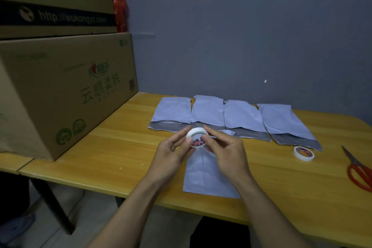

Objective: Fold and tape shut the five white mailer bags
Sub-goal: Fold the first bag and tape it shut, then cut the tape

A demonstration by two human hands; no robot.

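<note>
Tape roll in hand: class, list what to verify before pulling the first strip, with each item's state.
1. Tape roll held between left hand and right hand: ok.
2. Loose tape end found: cannot tell.
3. Near mailer bag flat on the table: ok.
4. Its top folded over: cannot tell, hands hide it.
5. Scissors on the table: ok.
6. Four far bags folded: not ok, grey mouths open.
</note>
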